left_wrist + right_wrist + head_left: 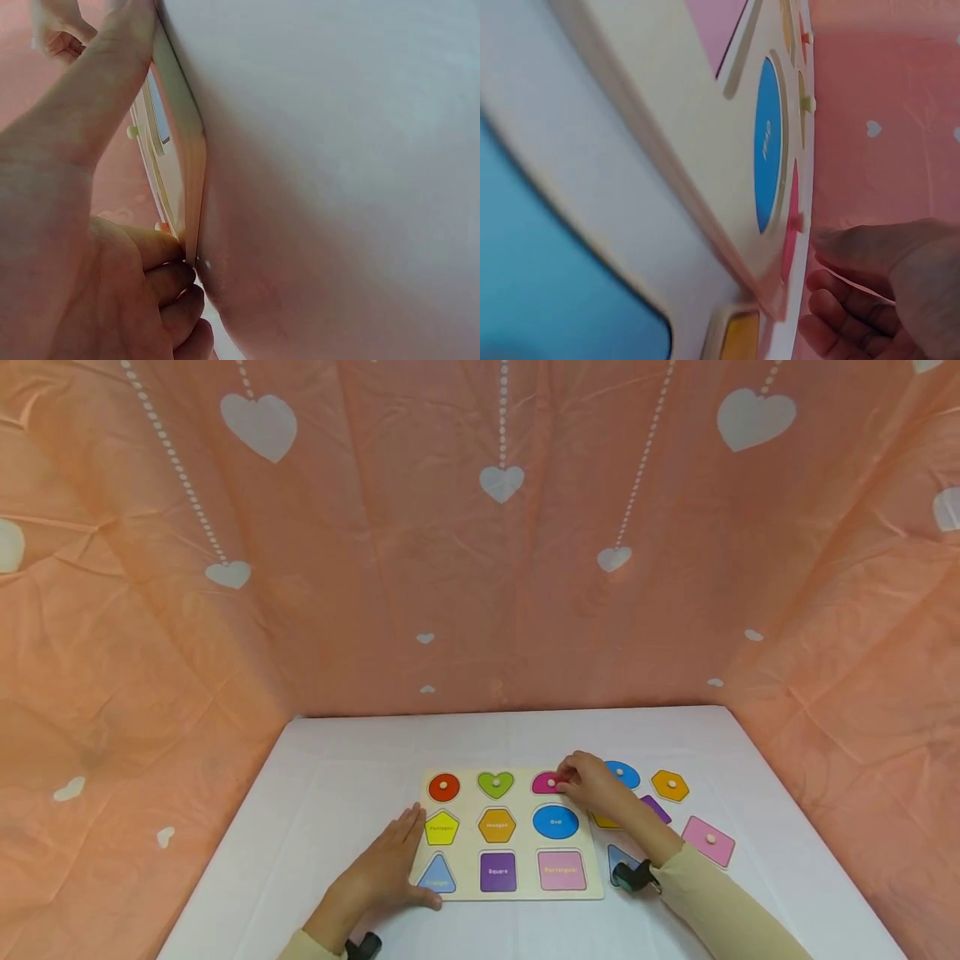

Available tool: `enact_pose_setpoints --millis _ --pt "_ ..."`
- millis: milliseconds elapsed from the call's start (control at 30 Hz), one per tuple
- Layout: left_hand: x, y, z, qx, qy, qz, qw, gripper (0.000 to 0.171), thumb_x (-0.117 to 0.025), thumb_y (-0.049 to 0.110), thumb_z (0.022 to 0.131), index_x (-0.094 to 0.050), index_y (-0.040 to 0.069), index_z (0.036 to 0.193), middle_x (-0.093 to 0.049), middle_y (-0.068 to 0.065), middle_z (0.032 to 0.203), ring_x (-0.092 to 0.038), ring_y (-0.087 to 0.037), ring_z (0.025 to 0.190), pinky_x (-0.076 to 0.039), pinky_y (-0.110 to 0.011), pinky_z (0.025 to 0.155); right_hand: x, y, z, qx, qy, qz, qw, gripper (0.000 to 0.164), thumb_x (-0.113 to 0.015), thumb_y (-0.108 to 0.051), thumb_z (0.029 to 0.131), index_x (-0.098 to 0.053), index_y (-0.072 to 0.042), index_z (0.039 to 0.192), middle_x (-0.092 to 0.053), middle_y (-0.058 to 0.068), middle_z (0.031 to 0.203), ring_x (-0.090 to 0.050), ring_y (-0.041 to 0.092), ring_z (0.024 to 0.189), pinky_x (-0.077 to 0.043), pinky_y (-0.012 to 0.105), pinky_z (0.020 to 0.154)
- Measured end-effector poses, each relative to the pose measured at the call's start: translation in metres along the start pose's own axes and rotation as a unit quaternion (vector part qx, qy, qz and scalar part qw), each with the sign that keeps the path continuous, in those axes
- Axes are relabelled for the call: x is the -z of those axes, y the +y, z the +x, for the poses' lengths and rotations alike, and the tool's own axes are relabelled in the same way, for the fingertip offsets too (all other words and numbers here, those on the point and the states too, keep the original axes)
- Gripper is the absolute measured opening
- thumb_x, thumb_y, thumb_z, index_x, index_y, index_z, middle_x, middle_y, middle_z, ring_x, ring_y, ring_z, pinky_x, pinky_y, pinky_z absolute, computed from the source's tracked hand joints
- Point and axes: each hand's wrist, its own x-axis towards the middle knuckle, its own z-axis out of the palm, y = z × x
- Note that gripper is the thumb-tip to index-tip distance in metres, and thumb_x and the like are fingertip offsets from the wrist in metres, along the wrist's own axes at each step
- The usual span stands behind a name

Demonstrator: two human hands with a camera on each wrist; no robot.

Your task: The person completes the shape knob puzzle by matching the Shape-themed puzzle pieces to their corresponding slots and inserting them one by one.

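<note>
A wooden shape puzzle board lies on the white table. A red circle, a green heart and a pink half-round piece, each with a small knob, sit in its far row. My left hand touches the board's near left corner, fingers along the left edge and thumb at the near edge. Just right of the pink piece is my right hand. In the right wrist view its fingers are loosely bent, and a small gap shows between the thumb and the pink piece's knob.
Loose knobbed pieces lie right of the board: a blue oval, an orange hexagon, a purple piece, a yellow piece, a pink rectangle and a blue triangle. The right forearm partly covers several. Peach curtains surround the table.
</note>
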Motion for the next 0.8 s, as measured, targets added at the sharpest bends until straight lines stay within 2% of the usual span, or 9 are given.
enact_pose_setpoints --millis 167,367,567,800 --pt "0.0 -0.001 -0.003 -0.014 0.003 0.0 0.9999 0.14 -0.098 0.06 0.066 -0.027 -0.01 0.165 -0.022 -0.026 0.175 -0.022 -0.04 0.163 -0.023 -0.055 0.132 0.01 0.006 -0.008 0.009 0.006 -0.002 1.0 0.013 -0.079 -0.012 0.098 -0.076 -0.006 0.11 -0.064 0.003 0.099 -0.059 0.019 0.093 -0.062 0.036 0.089" --pt "0.0 0.0 -0.004 -0.023 0.007 0.005 0.9997 0.14 -0.097 0.061 0.067 -0.027 -0.01 0.165 -0.022 -0.027 0.175 -0.022 -0.041 0.163 -0.023 -0.055 0.132 0.022 0.012 -0.018 -0.019 0.007 0.003 1.0 0.015 -0.079 -0.013 0.098 -0.076 -0.006 0.111 -0.065 0.003 0.099 -0.059 0.02 0.094 -0.064 0.038 0.091" --pt "0.002 0.0 -0.002 -0.021 0.006 0.008 0.9997 0.14 -0.097 0.061 0.067 -0.026 -0.01 0.165 -0.022 -0.027 0.175 -0.022 -0.041 0.163 -0.023 -0.055 0.132 0.03 0.017 -0.031 -0.041 0.013 -0.001 0.999 0.014 -0.078 -0.013 0.099 -0.075 -0.008 0.112 -0.066 0.003 0.103 -0.06 0.021 0.098 -0.063 0.043 0.097" --pt "0.003 0.002 -0.002 -0.01 0.004 0.005 0.9999 0.139 -0.098 0.059 0.066 -0.027 -0.009 0.165 -0.023 -0.026 0.175 -0.023 -0.04 0.163 -0.024 -0.055 0.132 0.032 0.023 -0.042 -0.025 0.013 -0.004 1.0 0.009 -0.077 -0.01 0.098 -0.075 -0.007 0.106 -0.067 0.003 0.101 -0.06 0.021 0.094 -0.064 0.041 0.092"
